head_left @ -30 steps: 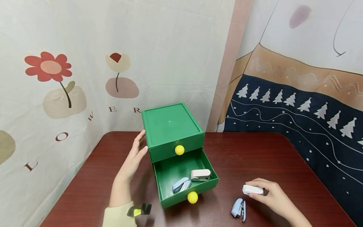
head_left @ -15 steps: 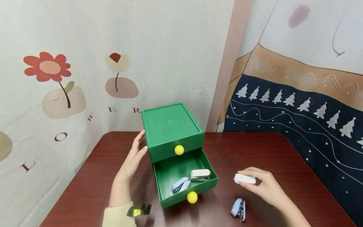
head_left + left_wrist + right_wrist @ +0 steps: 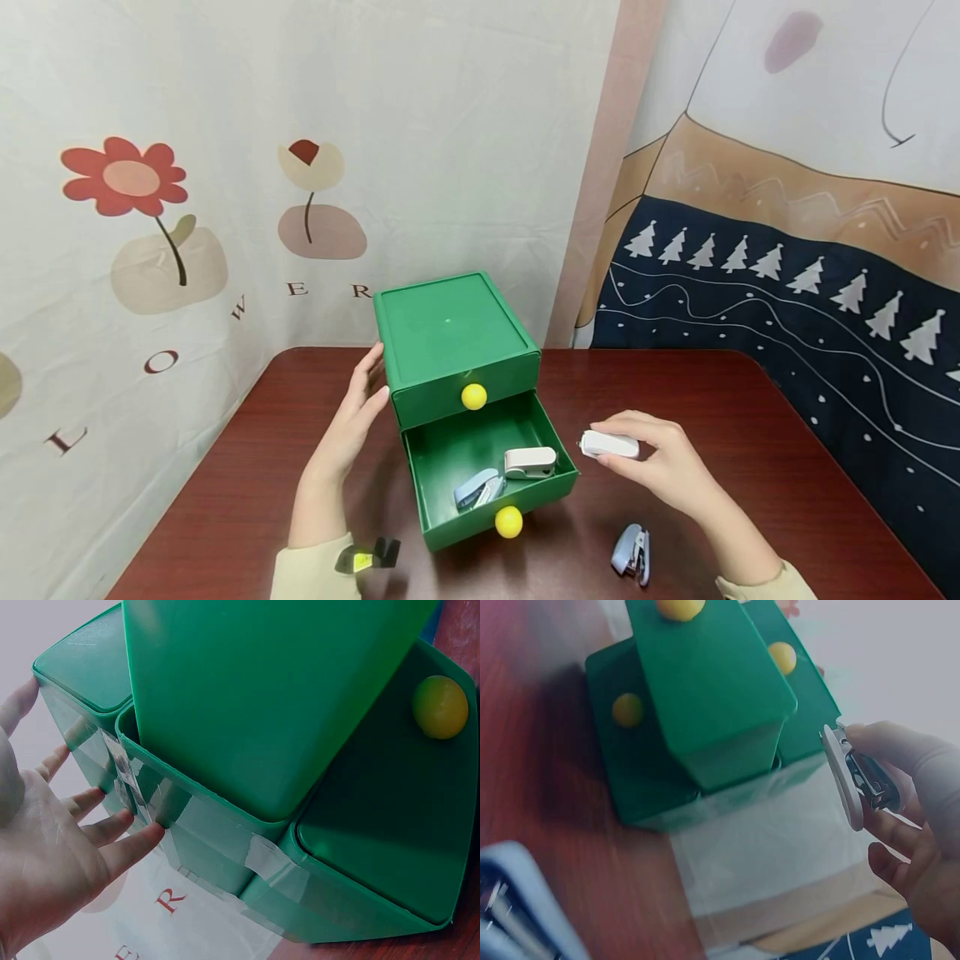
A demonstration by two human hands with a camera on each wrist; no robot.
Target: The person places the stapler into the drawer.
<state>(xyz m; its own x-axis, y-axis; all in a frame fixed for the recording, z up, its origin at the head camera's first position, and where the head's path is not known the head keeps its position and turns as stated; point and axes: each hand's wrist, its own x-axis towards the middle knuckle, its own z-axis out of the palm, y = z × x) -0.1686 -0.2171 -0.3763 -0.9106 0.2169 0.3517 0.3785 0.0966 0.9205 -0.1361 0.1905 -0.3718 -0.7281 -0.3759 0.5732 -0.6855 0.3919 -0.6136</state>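
Observation:
A green drawer cabinet point(image 3: 450, 329) with yellow knobs stands on the table, its middle drawer point(image 3: 465, 446) pulled out. Inside that drawer lie a light blue stapler point(image 3: 477, 488) and a white stapler point(image 3: 530, 462). My left hand point(image 3: 345, 429) rests its spread, fairly straight fingertips against the cabinet's left side, seen closely in the left wrist view. Between thumb and fingers, my right hand point(image 3: 660, 458) pinches another white stapler point(image 3: 610, 445), just right of the drawer; its metal inside point(image 3: 866, 780) shows in the right wrist view. A second light blue stapler point(image 3: 631, 553) lies on the table below that hand.
The dark red table point(image 3: 750, 433) reaches back to a printed cloth point(image 3: 465, 150) with flowers and letters. A navy cloth with white trees point(image 3: 765, 265) hangs at the right. Clear tape point(image 3: 277, 859) runs along the cabinet's side.
My right hand has carried the white stapler left and away from me, from above the blue stapler to near the drawer. The left hand and cabinet have stayed in place.

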